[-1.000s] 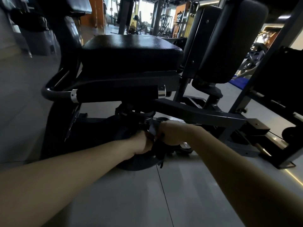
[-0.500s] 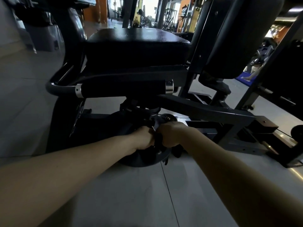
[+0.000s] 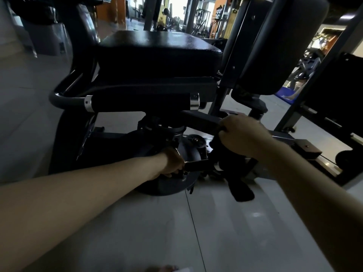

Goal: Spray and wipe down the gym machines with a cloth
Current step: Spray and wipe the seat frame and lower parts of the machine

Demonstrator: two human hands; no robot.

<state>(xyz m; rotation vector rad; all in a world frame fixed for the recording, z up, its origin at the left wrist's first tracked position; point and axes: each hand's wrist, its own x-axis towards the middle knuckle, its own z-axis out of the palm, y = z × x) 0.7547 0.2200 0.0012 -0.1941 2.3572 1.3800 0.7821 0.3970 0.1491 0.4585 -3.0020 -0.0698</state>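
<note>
A black gym machine fills the view, with a padded seat (image 3: 157, 54), a back pad (image 3: 279, 46) and a foam-covered handle bar (image 3: 137, 103). My left hand (image 3: 172, 163) is low under the seat, closed around a short black lever (image 3: 196, 165) beside the round base (image 3: 167, 185). My right hand (image 3: 237, 134) grips a dark cloth (image 3: 235, 173) and presses it on the slanted black frame beam (image 3: 202, 121). The cloth hangs down below the hand to the floor. No spray bottle is in sight.
Grey tiled floor (image 3: 196, 232) lies in front of the machine. A metal frame with a cable and plate (image 3: 306, 150) runs along the right. More gym machines (image 3: 200, 14) stand far behind. A grey bin (image 3: 43, 36) stands at the far left.
My right hand has risen with the cloth from the base up to the slanted frame beam. My left hand stays low by the base, now on the lever. The view has moved closer.
</note>
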